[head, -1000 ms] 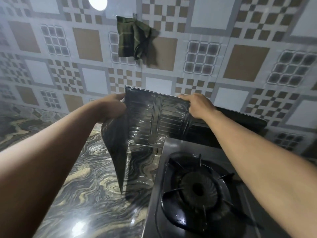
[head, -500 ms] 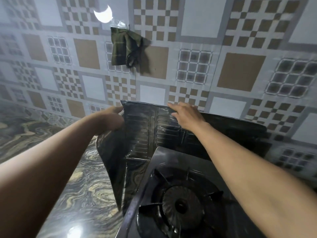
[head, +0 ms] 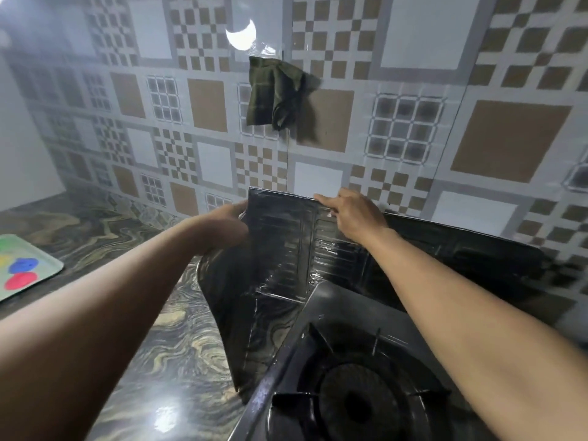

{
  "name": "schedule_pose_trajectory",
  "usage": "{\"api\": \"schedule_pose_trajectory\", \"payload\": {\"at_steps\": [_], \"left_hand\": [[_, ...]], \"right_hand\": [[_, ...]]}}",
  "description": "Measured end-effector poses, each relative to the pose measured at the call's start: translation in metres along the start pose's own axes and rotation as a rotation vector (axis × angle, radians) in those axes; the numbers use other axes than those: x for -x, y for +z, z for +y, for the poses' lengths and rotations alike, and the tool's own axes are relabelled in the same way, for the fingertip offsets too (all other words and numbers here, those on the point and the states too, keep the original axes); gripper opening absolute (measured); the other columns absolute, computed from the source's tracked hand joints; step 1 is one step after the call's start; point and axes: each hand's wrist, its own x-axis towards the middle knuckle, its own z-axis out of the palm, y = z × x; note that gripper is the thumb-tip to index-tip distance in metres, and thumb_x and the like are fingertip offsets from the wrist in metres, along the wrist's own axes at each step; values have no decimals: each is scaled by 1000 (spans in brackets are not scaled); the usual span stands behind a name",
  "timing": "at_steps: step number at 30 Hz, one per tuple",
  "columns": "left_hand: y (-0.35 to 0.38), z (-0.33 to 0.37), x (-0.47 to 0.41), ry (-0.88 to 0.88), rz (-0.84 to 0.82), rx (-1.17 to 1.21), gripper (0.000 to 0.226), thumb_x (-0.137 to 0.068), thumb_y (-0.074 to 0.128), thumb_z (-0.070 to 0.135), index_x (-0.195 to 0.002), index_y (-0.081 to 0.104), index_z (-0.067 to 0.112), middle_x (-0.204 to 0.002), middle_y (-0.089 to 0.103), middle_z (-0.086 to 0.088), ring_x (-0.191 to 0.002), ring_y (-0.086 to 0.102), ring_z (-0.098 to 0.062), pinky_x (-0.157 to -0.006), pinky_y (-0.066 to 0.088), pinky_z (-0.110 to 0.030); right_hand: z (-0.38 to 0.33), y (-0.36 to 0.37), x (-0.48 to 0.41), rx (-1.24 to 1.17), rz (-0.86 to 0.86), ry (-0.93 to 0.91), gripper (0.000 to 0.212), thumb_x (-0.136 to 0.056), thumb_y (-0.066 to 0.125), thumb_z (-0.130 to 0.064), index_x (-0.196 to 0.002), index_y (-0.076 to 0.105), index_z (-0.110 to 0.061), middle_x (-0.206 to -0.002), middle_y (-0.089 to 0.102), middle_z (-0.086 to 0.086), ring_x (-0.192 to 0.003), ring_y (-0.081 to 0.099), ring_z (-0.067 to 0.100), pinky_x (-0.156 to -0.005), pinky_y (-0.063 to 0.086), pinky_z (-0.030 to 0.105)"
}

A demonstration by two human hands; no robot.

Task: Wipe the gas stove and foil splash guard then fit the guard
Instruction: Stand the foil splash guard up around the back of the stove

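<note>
Our left hand grips the foil splash guard; our right hand lays straight fingers on its rim.

Glossy wall tiles in brown, white and grey squares rise behind a swirled dark marble countertop. A lamp's reflection glares above a dark green cloth hanging on the wall. A green tray lies left.

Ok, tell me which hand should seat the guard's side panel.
Left, likely: the left hand holds the foil guard at its side fold; the right hand rests on its top edge.
</note>
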Motion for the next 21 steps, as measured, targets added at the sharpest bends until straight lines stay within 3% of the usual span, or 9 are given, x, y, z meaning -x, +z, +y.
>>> {"api": "schedule_pose_trajectory", "payload": {"at_steps": [2, 5, 9, 13, 17, 21], "left_hand": [[2, 5, 1, 9, -13, 0, 79, -81, 47, -13, -149, 42, 27, -132, 57, -7, -101, 59, -23, -63, 54, -25], [7, 15, 2, 25, -24, -13, 76, -81, 44, -14, -145, 48, 27, -119, 60, -5, -88, 59, -15, -61, 54, -25], [20, 27, -2, 40, -66, -24, 68, -85, 49, -8, -141, 51, 30, -115, 61, -5, -86, 58, -13, -55, 48, -21], [35, 37, -2, 74, -76, -18, 61, -87, 54, 0, -139, 55, 32, -123, 63, -8, -104, 61, -27, -79, 52, -32], [48, 48, 2, 97, -93, -24, 56, -87, 57, 6, -136, 57, 34, -121, 65, -6, -105, 63, -26, -88, 56, -40], [56, 59, 5, 112, -100, -35, 55, -88, 53, 2, -137, 56, 26, -122, 65, -7, -103, 62, -24, -76, 54, -30]], "right_hand": [[11, -7, 7, 1, -14, -9, 62, -99, 52, -1, -146, 43, -41, -82, 39, -11, -79, 47, 15, -64, 36, 28], [28, -22, 23, -21, -37, 7, 56, -99, 60, -16, -146, 42, -39, -88, 41, -8, -73, 43, 7, -61, 32, 20], [50, -40, 47, 63, -82, 29, 66, -94, 65, -30, -150, 32, -44, -93, 46, -5, -89, 51, 15, -69, 38, 27], [69, -49, 74, 176, -90, 98, 75, -100, 56, -15, -152, 15, -53, -107, 55, -2, -98, 58, 21, -78, 53, 37], [86, -55, 92, 203, -77, 126, 83, -98, 49, -2, -151, 12, -54, -98, 50, -6, -91, 52, 17, -82, 46, 36], [97, -67, 103, 176, -101, 133, 74, -101, 51, -13, -152, 14, -52, -101, 48, -4, -93, 48, 15, -82, 45, 34]]}}
